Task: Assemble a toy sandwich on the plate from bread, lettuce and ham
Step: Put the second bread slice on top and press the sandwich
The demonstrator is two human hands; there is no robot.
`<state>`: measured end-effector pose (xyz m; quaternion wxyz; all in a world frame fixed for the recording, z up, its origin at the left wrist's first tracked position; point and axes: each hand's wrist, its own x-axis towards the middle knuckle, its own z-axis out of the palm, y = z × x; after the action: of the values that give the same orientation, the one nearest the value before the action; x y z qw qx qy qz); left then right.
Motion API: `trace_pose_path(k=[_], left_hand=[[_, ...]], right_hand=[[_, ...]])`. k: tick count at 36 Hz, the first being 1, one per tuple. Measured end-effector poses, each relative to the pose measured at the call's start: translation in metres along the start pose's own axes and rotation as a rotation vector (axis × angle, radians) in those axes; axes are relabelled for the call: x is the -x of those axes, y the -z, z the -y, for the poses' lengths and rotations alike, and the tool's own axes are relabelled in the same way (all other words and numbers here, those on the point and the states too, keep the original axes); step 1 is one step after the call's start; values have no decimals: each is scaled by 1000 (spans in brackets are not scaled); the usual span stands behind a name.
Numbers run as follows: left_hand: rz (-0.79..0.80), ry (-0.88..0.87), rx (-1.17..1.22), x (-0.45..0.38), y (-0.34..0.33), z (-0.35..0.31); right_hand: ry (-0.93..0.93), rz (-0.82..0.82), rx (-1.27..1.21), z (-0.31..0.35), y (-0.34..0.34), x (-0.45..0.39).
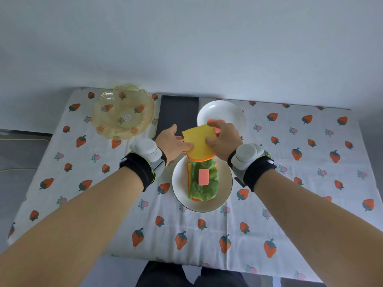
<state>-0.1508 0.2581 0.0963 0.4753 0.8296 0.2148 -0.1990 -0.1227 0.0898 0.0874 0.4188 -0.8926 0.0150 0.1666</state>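
Observation:
A white plate [226,184] near the table's middle holds a toy bread slice, mostly covered by green lettuce [204,188] with a pink ham piece [203,177] on top. Just beyond that plate, a yellow bread slice [199,141] with an orange crust is held in the air. My left hand [173,142] pinches its left edge and my right hand [223,138] grips its right edge. Both wrists wear black straps with white devices.
A second white plate [220,111] at the back holds more pink ham [215,121], partly hidden by my right hand. A clear amber glass bowl [123,112] stands back left. A black flat box [179,112] lies between them. Strawberry-print cloth covers the table.

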Motion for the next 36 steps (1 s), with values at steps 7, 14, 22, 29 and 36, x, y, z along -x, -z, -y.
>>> trace_pose_path(k=[7,14,22,29,36], left_hand=[[-7,-155,-67,29,-19,5],[25,-192,-159,48,-46,40],[-7,-135,-239,38,-64,66],[-3,-192,-339,30,-78,84],[1,-232,-380,27,-79,91]], right_hand=[[-60,109,61,-25,11,27],[-61,251,208,-51,-4,42],[-3,226,240,-71,-26,41],[-52,248,324,-82,-41,40],[-34,230,405,-81,-37,38]])
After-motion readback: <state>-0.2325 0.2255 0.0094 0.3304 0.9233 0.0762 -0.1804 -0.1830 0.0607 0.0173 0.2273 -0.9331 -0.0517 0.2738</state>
